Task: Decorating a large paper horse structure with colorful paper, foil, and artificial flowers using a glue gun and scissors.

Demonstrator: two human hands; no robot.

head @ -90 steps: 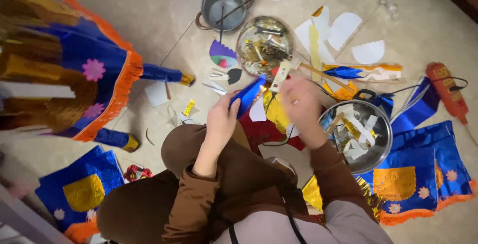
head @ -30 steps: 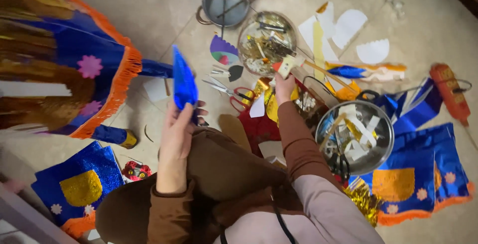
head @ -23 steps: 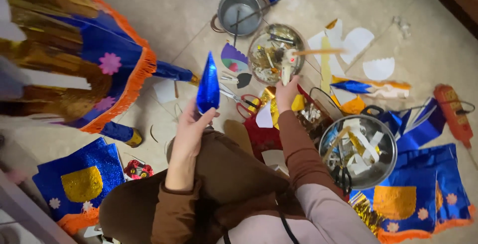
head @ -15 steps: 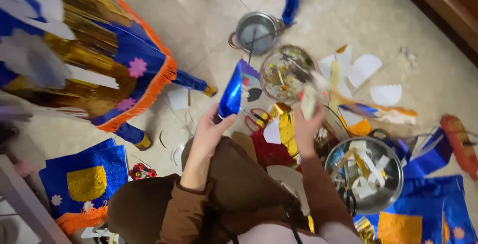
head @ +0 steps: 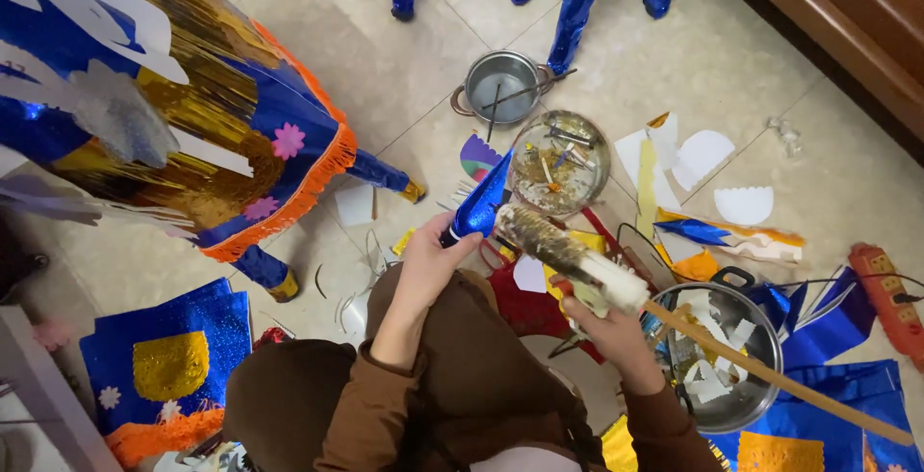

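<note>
Open tiled floor (head: 385, 68) at upper middle, wide enough for a hand to pass between the big blue and gold fringed piece (head: 192, 126) on the left and the small pot (head: 500, 87). Four blue foil legs (head: 577, 0) block the top edge. Ahead of the left hand (head: 428, 260) and its blue cone (head: 481, 204): glass bowl (head: 558, 162), scissors and paper scraps packed close, little gap. Right hand (head: 611, 323) hemmed in by the large steel pot (head: 722, 352), touching the long stick (head: 770, 376). Right side cluttered with white paper cutouts (head: 703, 154), blue foil sheets, red power strip (head: 885, 289). Lower left taken by a blue panel (head: 173, 366); bare tile strip just above it.
</note>
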